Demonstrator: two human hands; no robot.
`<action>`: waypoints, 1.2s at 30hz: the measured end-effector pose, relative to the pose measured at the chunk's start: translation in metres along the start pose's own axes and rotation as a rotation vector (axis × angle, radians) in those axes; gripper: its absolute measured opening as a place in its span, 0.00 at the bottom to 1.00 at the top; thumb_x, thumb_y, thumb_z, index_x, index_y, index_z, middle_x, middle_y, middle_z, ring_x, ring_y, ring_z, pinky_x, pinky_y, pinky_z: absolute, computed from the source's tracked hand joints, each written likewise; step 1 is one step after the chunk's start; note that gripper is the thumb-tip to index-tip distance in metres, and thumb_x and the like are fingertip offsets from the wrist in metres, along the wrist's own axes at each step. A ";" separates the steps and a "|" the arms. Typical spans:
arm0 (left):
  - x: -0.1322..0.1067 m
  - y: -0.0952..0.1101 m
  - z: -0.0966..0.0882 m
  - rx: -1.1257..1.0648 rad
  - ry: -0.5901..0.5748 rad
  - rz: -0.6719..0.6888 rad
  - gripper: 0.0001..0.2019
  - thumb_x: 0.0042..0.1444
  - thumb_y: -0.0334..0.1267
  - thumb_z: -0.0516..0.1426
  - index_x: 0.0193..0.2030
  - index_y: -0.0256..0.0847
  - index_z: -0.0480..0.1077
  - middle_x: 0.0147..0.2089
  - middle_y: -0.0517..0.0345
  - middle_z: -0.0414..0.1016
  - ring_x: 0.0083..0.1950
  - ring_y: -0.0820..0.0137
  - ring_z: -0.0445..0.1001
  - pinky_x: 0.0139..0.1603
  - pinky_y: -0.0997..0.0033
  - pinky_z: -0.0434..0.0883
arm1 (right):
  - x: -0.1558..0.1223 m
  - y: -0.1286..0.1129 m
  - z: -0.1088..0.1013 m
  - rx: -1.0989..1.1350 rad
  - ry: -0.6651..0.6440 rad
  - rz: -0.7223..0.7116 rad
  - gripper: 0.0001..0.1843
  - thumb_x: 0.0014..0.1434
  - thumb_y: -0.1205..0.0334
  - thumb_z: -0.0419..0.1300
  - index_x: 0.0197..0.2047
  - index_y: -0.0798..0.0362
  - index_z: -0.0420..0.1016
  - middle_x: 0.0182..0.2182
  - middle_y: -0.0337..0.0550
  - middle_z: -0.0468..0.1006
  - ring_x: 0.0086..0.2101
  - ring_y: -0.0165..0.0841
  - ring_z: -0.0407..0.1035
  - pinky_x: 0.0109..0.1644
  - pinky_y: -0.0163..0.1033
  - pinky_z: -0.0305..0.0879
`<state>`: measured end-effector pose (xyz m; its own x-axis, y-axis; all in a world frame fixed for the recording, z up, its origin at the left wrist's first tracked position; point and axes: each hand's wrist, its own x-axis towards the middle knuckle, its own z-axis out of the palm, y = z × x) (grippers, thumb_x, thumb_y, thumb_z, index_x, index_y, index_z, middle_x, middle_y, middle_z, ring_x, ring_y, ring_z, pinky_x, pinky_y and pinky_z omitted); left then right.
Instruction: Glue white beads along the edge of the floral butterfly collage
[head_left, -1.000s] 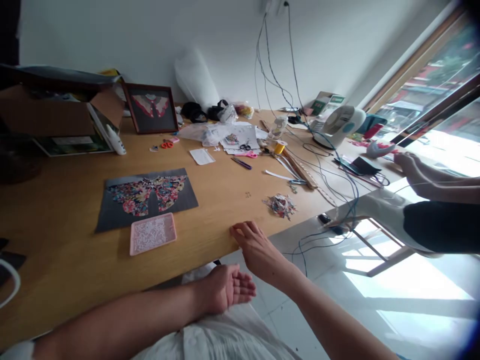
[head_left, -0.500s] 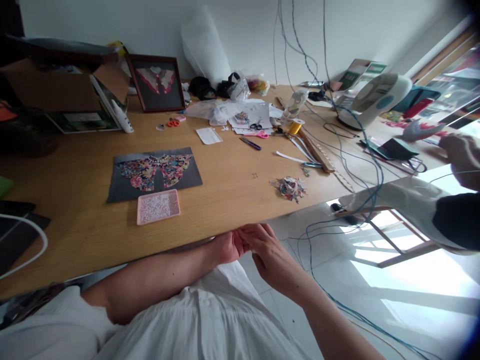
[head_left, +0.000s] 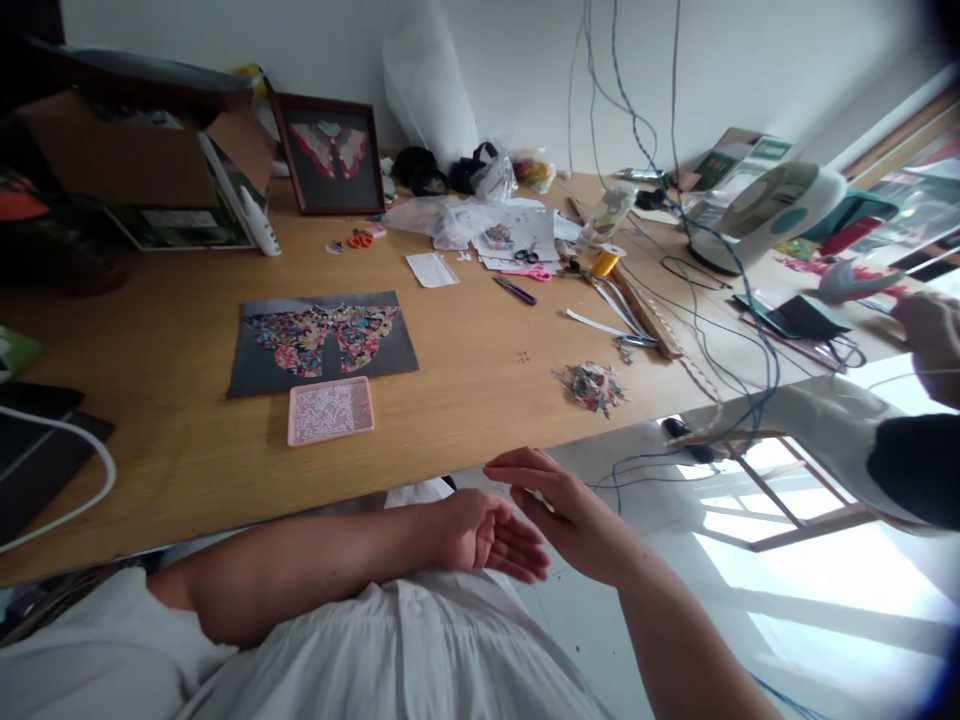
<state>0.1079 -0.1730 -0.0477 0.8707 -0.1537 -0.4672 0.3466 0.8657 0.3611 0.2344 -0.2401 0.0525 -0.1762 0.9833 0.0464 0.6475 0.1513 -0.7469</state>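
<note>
- The left hand (head_left: 491, 535) lies palm up just below the near edge of the wooden table (head_left: 465, 400), over the white shirt, fingers loosely spread and holding nothing.
- The right hand (head_left: 566, 510) hovers just beside it, to its right and slightly above, fingers open and gently curved; it grips nothing, and its fingertips point toward the table edge.
- The two hands are close together but whether they touch cannot be told.
- The pink tray (head_left: 331, 410), flat and full of small pale beads, is the nearest thing on the table, up and to the left of both hands, well apart from them.
- Just behind the tray and touching its far edge lies a dark sheet with a floral butterfly collage (head_left: 322, 338).
- A small heap of coloured paper scraps (head_left: 592, 382) sits above and to the right of the right hand, near the table edge.
- Further back lie purple-handled scissors (head_left: 514, 290), a yellow spool (head_left: 603, 263) and a framed picture (head_left: 330, 155) leaning at the wall.
- Another person's hand (head_left: 930, 340) shows at the far right edge, blurred.
</note>
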 end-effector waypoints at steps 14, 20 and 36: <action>-0.042 0.004 -0.007 0.530 -0.029 0.199 0.13 0.48 0.42 0.50 0.20 0.48 0.72 0.26 0.60 0.73 0.36 0.60 0.79 0.46 0.61 0.72 | 0.172 -0.031 0.041 0.059 -0.099 -0.257 0.15 0.63 0.71 0.50 0.45 0.54 0.77 0.46 0.49 0.75 0.43 0.34 0.72 0.46 0.39 0.69; -0.060 0.014 -0.015 0.797 0.113 0.377 0.11 0.51 0.40 0.53 0.21 0.48 0.74 0.27 0.65 0.76 0.37 0.63 0.78 0.43 0.67 0.72 | 0.196 -0.023 0.059 -0.105 -0.140 -0.227 0.16 0.59 0.79 0.51 0.42 0.54 0.76 0.43 0.48 0.76 0.43 0.34 0.72 0.49 0.39 0.68; -0.123 0.043 0.000 1.122 0.185 0.525 0.11 0.62 0.27 0.54 0.46 0.31 0.77 0.41 0.53 0.81 0.44 0.66 0.80 0.44 0.78 0.71 | 0.214 -0.024 0.074 -0.286 -0.168 -0.188 0.11 0.59 0.77 0.54 0.35 0.55 0.74 0.38 0.47 0.75 0.38 0.36 0.70 0.43 0.39 0.65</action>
<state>0.0157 -0.1166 0.0255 0.9631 0.2342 -0.1324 0.1580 -0.0943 0.9829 0.1262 -0.0407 0.0310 -0.4150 0.9090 0.0378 0.7691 0.3727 -0.5192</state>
